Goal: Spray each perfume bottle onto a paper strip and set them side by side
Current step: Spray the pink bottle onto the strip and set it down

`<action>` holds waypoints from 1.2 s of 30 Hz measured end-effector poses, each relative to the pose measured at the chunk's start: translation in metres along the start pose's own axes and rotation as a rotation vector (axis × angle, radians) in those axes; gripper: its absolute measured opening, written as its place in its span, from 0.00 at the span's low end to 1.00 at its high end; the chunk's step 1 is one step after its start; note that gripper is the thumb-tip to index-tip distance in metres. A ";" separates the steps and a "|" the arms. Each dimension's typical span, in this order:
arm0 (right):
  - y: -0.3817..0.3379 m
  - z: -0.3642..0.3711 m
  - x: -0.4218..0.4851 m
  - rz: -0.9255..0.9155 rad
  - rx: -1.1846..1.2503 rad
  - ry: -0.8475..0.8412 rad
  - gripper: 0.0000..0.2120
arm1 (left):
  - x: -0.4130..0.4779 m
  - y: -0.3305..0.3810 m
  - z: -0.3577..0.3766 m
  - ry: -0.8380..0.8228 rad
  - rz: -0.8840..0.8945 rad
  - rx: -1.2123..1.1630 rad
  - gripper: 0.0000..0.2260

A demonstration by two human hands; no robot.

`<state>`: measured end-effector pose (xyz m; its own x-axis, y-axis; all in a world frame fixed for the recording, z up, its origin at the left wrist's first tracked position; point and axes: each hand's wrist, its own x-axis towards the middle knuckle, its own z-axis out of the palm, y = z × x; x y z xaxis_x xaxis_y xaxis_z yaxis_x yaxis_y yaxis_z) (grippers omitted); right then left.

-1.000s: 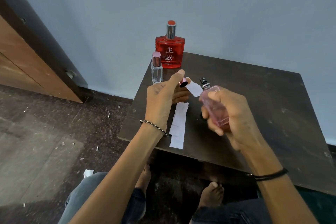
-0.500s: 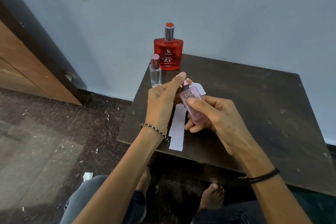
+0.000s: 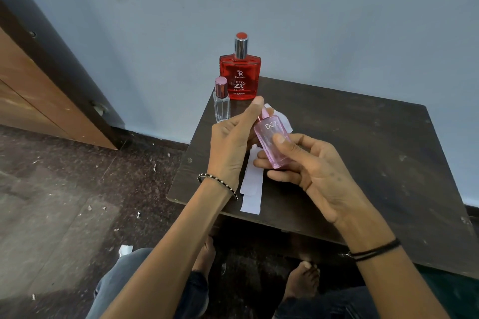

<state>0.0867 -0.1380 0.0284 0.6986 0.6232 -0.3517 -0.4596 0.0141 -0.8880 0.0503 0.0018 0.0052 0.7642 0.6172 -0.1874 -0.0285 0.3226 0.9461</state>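
— Behind everything stood a pale blue wall (image 3: pixel 337 8), and a dark wooden table (image 3: pixel 363 163) was pushed against it, scuffed and bare on its right side. What else was on it?

— At the far left corner a red perfume bottle (image 3: pixel 239 77) stood upright with a silver cap, and just beside it, nearer the edge, a small clear bottle (image 3: pixel 221 105) with a pink cap. White paper strips (image 3: pixel 251 189) lay along the near left edge, partly hidden under the hands. Another white slip (image 3: pixel 283 120) showed behind the pink bottle.

— And the hands?

— Both were raised over the strips. The right hand (image 3: pixel 318 171) was closed around the lower half of the pink bottle (image 3: pixel 272 142), thumb across its front, tilting it up and to the left. The left hand (image 3: pixel 230 147) was curled at the bottle's top, thumb up, fingers pinched at the pink cap (image 3: pixel 265 113).

— Was the cap fully seated?

— I could not tell; the fingers covered the joint.
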 end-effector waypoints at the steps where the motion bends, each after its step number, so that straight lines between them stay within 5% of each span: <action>1: 0.000 -0.002 -0.001 -0.001 -0.028 0.001 0.19 | 0.000 0.001 0.001 0.011 0.000 0.001 0.18; 8: -0.004 -0.020 -0.006 -0.101 -0.209 0.089 0.19 | 0.003 -0.005 0.005 0.020 0.013 0.016 0.11; 21: -0.036 -0.057 0.022 -0.342 -0.310 0.301 0.17 | 0.033 -0.001 0.029 -0.197 0.033 0.454 0.07; 29: -0.051 -0.073 0.065 -0.433 -0.523 0.281 0.14 | 0.057 0.002 0.052 -0.262 -0.103 0.557 0.20; 36: -0.046 -0.080 0.085 -0.400 -0.684 0.202 0.16 | 0.064 -0.002 0.059 -0.232 -0.067 0.647 0.20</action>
<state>0.2109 -0.1482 0.0156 0.8544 0.5180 0.0413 0.2360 -0.3159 -0.9190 0.1370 -0.0012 0.0073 0.8710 0.4181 -0.2581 0.3590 -0.1830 0.9152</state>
